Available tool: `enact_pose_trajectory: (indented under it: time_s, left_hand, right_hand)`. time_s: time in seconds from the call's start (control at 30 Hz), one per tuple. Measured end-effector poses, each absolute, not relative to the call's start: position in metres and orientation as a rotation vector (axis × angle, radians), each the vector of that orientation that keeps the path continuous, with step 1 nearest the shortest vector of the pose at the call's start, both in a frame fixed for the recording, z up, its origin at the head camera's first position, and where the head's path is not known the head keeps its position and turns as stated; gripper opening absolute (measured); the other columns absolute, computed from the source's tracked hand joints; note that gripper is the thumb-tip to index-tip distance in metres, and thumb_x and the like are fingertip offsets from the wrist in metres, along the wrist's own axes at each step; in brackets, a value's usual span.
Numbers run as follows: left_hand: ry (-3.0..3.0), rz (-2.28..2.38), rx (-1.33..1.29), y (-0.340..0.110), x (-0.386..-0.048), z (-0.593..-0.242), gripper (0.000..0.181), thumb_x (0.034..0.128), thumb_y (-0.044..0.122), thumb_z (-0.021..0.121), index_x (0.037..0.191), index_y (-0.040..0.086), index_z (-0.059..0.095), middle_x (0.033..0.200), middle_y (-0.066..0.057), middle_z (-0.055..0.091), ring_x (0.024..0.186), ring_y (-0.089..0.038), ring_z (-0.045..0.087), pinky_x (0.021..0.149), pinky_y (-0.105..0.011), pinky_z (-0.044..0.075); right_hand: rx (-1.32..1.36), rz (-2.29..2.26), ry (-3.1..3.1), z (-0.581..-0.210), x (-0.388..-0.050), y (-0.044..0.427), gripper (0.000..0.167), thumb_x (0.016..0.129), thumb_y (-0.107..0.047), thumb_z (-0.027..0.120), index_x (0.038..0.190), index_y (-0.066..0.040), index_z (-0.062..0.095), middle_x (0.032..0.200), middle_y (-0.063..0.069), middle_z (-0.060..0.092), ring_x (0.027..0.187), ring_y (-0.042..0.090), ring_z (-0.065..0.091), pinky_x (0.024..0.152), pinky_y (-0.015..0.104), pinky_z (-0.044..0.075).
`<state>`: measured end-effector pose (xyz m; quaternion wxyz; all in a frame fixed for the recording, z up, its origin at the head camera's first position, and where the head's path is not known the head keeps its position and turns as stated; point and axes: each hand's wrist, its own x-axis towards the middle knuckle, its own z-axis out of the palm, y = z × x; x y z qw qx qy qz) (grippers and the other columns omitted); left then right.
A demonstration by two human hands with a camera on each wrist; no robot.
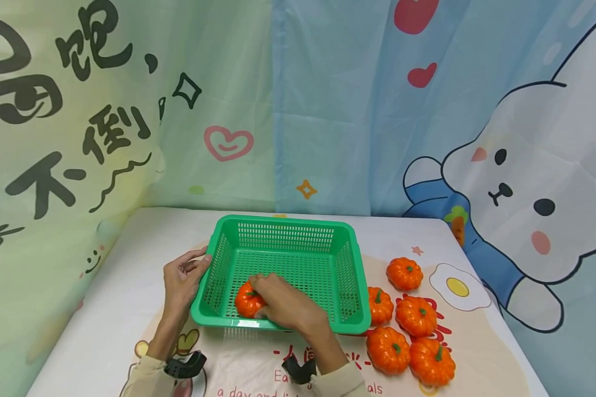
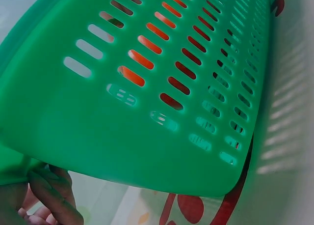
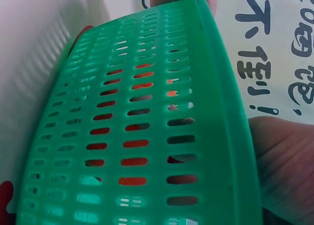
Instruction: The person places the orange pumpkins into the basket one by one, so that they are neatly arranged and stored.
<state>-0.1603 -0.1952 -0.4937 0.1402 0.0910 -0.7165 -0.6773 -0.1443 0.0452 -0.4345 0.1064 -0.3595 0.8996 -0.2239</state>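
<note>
A round, glossy orange pumpkin (image 1: 246,302), gripped by the right hand (image 1: 289,304), is apparently being placed in a green plastic basket (image 1: 303,262) held by the left hand (image 1: 182,280); release seems needed.

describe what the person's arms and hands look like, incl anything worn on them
The left hand and right hand are bare, with no gloves in view. The arms wear pale cream sleeves, a left sleeve and a right sleeve. Beside each cuff sits a black, curved device, one on the left, one on the right. No cables show.
</note>
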Motion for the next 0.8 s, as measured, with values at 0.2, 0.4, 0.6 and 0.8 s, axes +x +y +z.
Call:
enact_pose_trajectory:
  time_s: [0.2, 0.4, 0.6, 0.8]
  left_hand:
    - [-2.074, -1.948, 0.281, -0.195, -0.16, -0.493, 0.029, 0.1036, 0.01, 0.076, 0.129, -0.003, 0.077, 0.077, 0.009, 0.077, 0.068, -0.005, 0.072, 0.062, -0.017, 0.062]
    - [-2.063, -1.968, 0.27, -0.195, -0.16, -0.493, 0.03, 0.1036, 0.01, 0.076, 0.13, -0.004, 0.077, 0.077, 0.009, 0.077, 0.066, -0.004, 0.072, 0.062, -0.017, 0.062]
    - [-2.061, -1.971, 0.268, -0.195, -0.16, -0.493, 0.029, 0.104, 0.009, 0.075, 0.13, -0.004, 0.076, 0.078, 0.008, 0.078, 0.067, -0.005, 0.074, 0.062, -0.018, 0.063]
    - [-2.059, -1.976, 0.272, -0.195, -0.16, -0.492, 0.029, 0.1039, 0.009, 0.075, 0.13, -0.005, 0.076, 0.077, 0.008, 0.078, 0.067, -0.004, 0.074, 0.063, -0.019, 0.064]
  right_hand:
    - [-1.068, -0.674, 2.638, -0.439, -0.146, 0.041, 0.041, 0.087, -0.003, 0.09, 0.123, -0.002, 0.07, 0.093, 0.003, 0.068, 0.079, 0.009, 0.051, 0.068, 0.017, 0.045]
    - [-1.072, -0.678, 2.634, -0.44, -0.148, 0.037, 0.037, 0.088, -0.002, 0.09, 0.12, -0.005, 0.071, 0.087, 0.001, 0.066, 0.073, 0.007, 0.048, 0.063, 0.016, 0.04]
    - [-1.082, -0.667, 2.634, -0.444, -0.151, 0.032, 0.04, 0.088, -0.005, 0.09, 0.124, -0.005, 0.071, 0.089, 0.0, 0.067, 0.075, 0.007, 0.049, 0.065, 0.016, 0.041]
    - [-1.129, -0.681, 2.627, -0.447, -0.153, 0.029, 0.035, 0.085, -0.005, 0.092, 0.112, -0.007, 0.07, 0.084, 0.001, 0.064, 0.072, 0.008, 0.046, 0.064, 0.017, 0.038]
